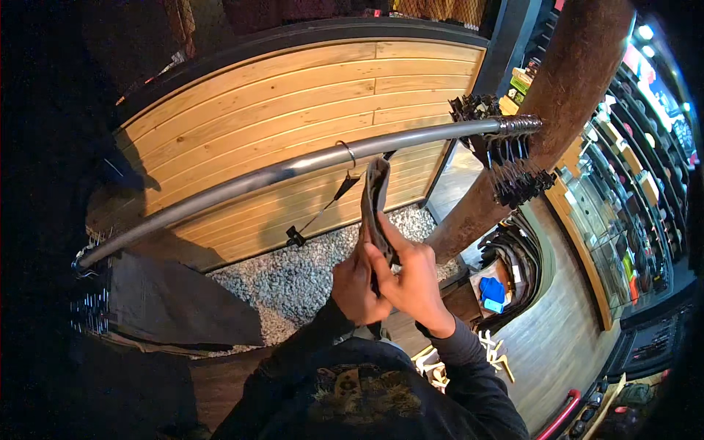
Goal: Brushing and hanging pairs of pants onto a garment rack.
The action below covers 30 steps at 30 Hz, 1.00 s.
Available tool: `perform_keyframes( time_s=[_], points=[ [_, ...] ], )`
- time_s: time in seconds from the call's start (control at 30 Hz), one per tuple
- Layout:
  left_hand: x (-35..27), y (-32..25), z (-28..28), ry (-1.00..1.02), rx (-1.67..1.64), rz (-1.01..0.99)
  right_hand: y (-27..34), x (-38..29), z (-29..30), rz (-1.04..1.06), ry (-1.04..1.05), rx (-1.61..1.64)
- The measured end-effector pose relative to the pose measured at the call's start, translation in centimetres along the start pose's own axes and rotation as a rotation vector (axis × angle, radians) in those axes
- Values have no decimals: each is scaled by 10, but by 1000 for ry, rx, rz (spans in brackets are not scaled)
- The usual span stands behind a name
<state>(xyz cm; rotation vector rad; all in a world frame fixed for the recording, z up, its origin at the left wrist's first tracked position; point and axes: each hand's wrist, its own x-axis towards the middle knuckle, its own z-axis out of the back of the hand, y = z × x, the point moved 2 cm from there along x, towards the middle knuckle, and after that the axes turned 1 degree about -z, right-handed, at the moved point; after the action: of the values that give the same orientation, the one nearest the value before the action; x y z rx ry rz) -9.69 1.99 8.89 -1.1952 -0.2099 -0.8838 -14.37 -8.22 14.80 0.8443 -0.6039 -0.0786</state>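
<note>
Both my hands grip a dark grey folded garment (375, 190), held edge-on below a metal rail. My left hand (356, 289) pinches it from the left side. My right hand (411, 275) presses against it from the right, thumb and index finger extended along the cloth. Just left of the garment, a clip hanger (328, 207) hangs by its hook from the clothes rail (275, 173), tilted, with a black clip (296, 236) at its lower end. No cloth shows in that lower clip. The bottom of the garment is hidden behind my hands.
Bunched clip hangers (509, 159) crowd the rail's right end beside a thick brown post (572, 82). Dark garments (176, 300) hang at the left end. Behind stands a wood-plank panel (308, 93) above pale pebbles (297, 286). Wooden hangers (432, 368) lie low right.
</note>
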Motion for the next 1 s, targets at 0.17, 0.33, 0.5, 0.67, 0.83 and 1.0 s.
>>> perform_keyframes(
  time_s=[0.17, 0.33, 0.5, 0.67, 0.83, 1.0],
  points=[
    [-13, 29, 10, -23, -12, 17, 18, -9, -17, -48, 14, -46],
    [-17, 76, 39, -81, -182, 149, -10, 5, -7, 96, 77, -18],
    [-11, 72, 63, -152, -352, 204, -50, 32, 16, 262, -125, -264],
    [-5, 72, 66, -187, -377, 170, -119, 23, 13, -53, 328, 112],
    [-6, 42, 30, -435, 16, 116, -75, 16, -4, 162, -487, -241],
    [-5, 43, -16, -214, -87, 79, -51, -11, -19, 59, -95, 120]
  ],
)
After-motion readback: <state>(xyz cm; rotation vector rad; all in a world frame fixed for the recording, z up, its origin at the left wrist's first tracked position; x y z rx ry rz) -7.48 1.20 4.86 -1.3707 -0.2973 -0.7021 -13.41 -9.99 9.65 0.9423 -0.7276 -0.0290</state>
